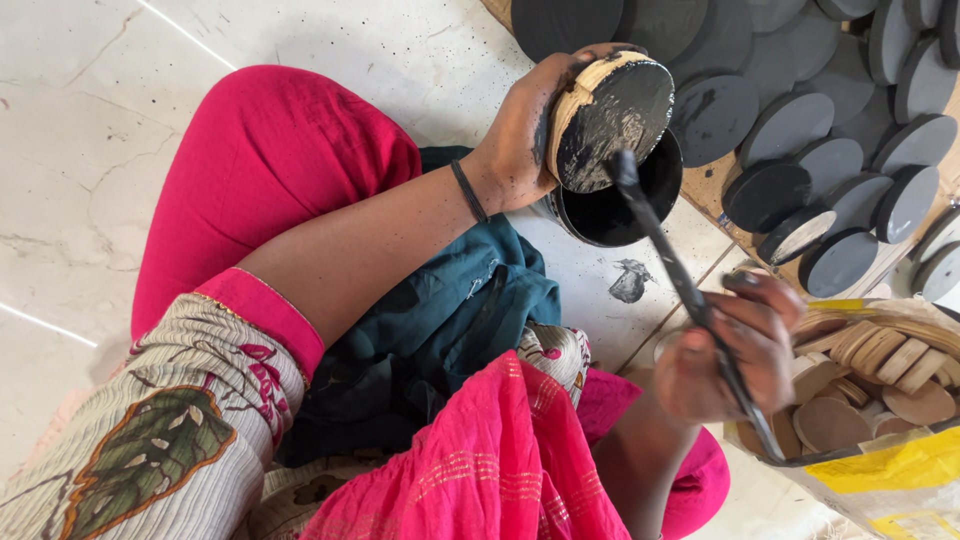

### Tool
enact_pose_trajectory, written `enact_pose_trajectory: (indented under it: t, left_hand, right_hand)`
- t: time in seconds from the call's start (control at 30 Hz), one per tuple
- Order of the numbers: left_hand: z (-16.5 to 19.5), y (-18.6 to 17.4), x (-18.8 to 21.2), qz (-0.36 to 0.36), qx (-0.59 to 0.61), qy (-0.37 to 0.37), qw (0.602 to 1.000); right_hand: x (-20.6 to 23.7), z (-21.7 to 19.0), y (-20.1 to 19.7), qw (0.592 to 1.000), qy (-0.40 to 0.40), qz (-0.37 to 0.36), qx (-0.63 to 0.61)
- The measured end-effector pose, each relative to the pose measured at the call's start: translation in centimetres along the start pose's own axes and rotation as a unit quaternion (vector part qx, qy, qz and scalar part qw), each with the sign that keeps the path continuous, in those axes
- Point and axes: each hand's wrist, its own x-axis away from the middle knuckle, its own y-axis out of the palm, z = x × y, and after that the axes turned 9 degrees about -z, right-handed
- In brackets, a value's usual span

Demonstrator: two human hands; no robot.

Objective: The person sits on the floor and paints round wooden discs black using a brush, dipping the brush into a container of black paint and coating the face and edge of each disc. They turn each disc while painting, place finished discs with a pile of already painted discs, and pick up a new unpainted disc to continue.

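Left hand [520, 135]: fingers curled around the rim of a disc [612, 120], gripping it from the side; skin smeared with black paint; dark band at the wrist.
Disc: round, wooden, tilted on edge just above the pot [615, 205]; face mostly black with streaks of bare wood, rim still pale.
Right hand [735, 350]: fingers closed on the shaft of a brush [690, 300], pinching it near mid-length.
Brush: long, dark; tip rests on the lower edge of the disc face; rear end runs down past the hand over the bag [890, 470].
Pot: small, round, black inside, stands on the floor [120, 180]; partly covered by the disc and the left hand.
Painted discs [800, 130]: many, black, laid overlapping in rows at the upper right, on a wooden board [710, 185].
Bare discs [880, 370]: unpainted wood, heaped in the yellow bag at the lower right.
Edges: board edge runs just beside the pot; bag rim touches the right hand's side of the view.
Open room: pale marble floor is free to the left; between pot and bag only a narrow strip, with a black smear [630, 282] on it.
Cut off: the rows of painted discs, the bag and the board run out of the picture.
Hidden: the disc's back face; the pot's fill level cannot be told.
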Motion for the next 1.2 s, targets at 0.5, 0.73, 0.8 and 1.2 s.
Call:
enact_pose_trajectory:
  t: [0.5,0.73,0.8,1.2]
  left_hand:
    - [-0.1,-0.3,-0.2,-0.013,0.005,0.005,1.000]
    - [-0.1,-0.1,0.2,-0.026,-0.037,0.007,0.999]
    - [0.0,-0.1,0.1,-0.041,-0.043,0.009,0.998]
    - [-0.4,-0.4,-0.2,-0.036,-0.092,-0.004,0.995]
  right_hand:
    - [-0.4,-0.9,0.2,0.994,-0.025,-0.090,0.048]
    - [-0.6,-0.9,-0.7,0.994,-0.014,-0.076,0.071]
    - [-0.5,-0.7,-0.2,0.999,-0.017,0.003,0.046]
    - [-0.3,-1.8,1.3,0.994,-0.002,-0.063,0.085]
